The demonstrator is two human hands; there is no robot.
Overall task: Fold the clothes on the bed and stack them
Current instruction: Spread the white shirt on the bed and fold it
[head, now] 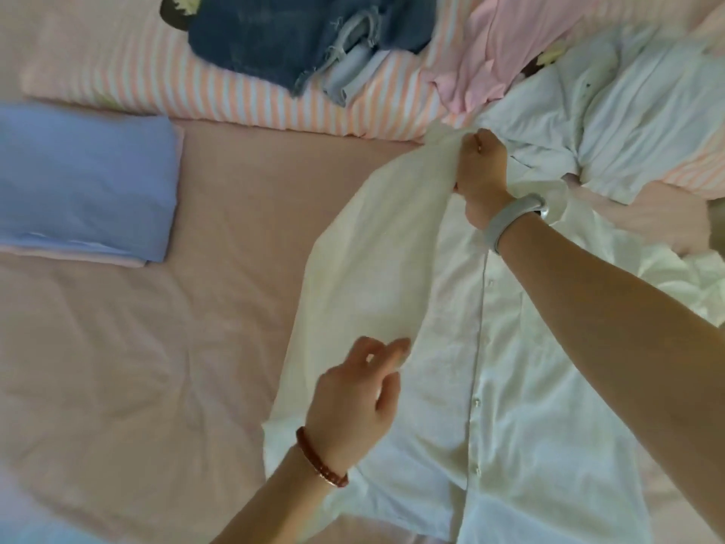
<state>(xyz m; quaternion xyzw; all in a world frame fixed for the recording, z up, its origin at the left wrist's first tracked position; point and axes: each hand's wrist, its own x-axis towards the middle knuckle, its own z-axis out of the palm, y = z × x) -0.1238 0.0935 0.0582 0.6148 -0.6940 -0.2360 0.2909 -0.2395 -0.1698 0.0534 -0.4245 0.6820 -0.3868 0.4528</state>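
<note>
- Nearest the camera, the left hand (353,402), a red bead bracelet (319,463) on its wrist, hovers over the near part of the white button shirt (506,386); its fingers are loosely spread and the fingertips touch or lightly pinch the edge of the folded-over side panel. Whether they actually grip cloth I cannot tell.
- Spread front-up on the pink bedsheet (137,347), the shirt has its button placket running away from the camera, and its left side is being drawn in over the body.
- Farther up, the right hand (480,174), with a pale wristband (514,221) on its wrist, is closed tightly on the shoulder end of that panel, holding it taut.
- To do this fold well, both hands should probably lay the panel down together, edge parallel to the placket, then smooth the creases outward before taking the other side.
- On the left, well apart from the shirt, a folded blue garment (82,178) lies on a folded pink one: this looks like the stack to add to.
- Beyond the right hand, a crumpled white garment (635,123) and a pink garment (494,53) wait unfolded.
- Farthest off, a denim garment (294,37) lies on a striped pillow (157,80).
</note>
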